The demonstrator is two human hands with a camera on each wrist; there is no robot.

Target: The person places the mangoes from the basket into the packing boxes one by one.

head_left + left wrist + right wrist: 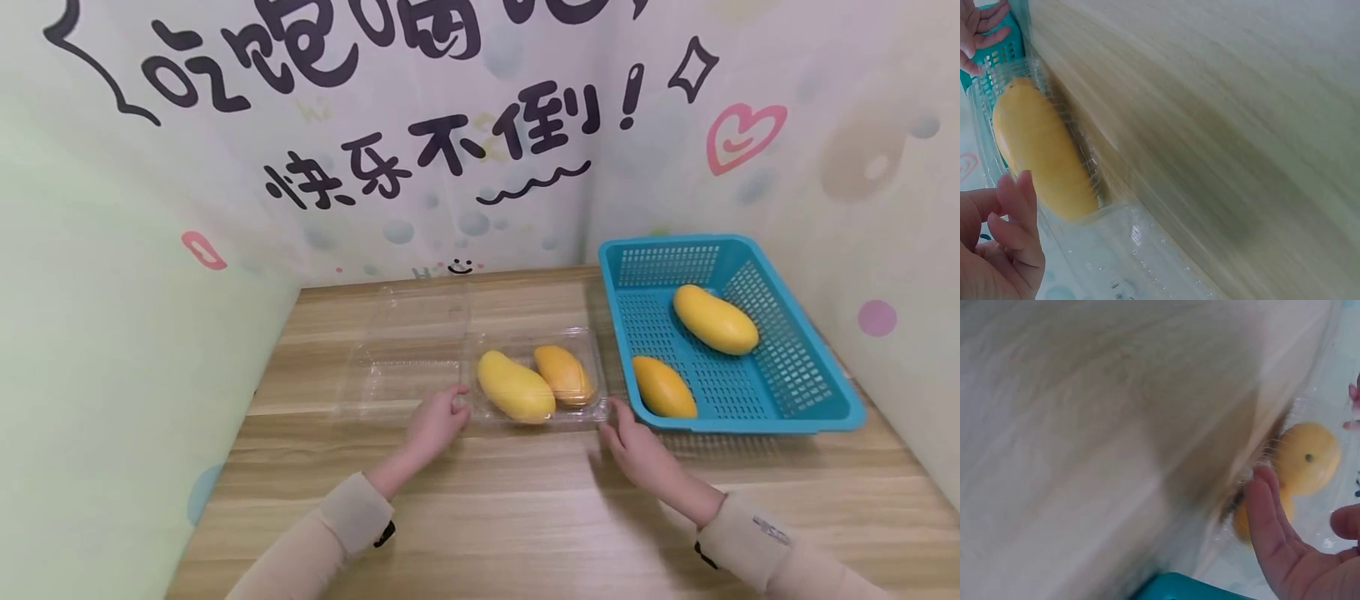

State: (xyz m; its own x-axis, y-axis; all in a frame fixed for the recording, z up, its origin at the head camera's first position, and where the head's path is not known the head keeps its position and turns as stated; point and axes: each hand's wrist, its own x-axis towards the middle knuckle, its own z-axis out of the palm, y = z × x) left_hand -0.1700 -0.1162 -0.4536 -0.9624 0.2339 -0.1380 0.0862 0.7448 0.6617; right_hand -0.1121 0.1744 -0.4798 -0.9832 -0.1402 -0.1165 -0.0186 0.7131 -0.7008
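Note:
A clear plastic clamshell box (528, 340) lies on the table with its lid (416, 367) folded out to the left. Two yellow mangoes rest in the base: a larger mango (516, 387) on the left and a smaller, more orange mango (566, 377) beside it. My left hand (435, 425) is at the base's front left corner, by the lid's fold; its fingers are loosely bent and hold nothing in the left wrist view. My right hand (641, 454) is at the base's front right corner, fingers (1266, 503) nearly straight beside the plastic wall. Whether either hand touches the box is unclear.
A blue perforated basket (795, 423) stands right of the box, close to my right hand. Inside it lie a mango (716, 320) toward the back and another mango (663, 388) at the front left. A printed curtain (450, 225) borders the wooden table (510, 517).

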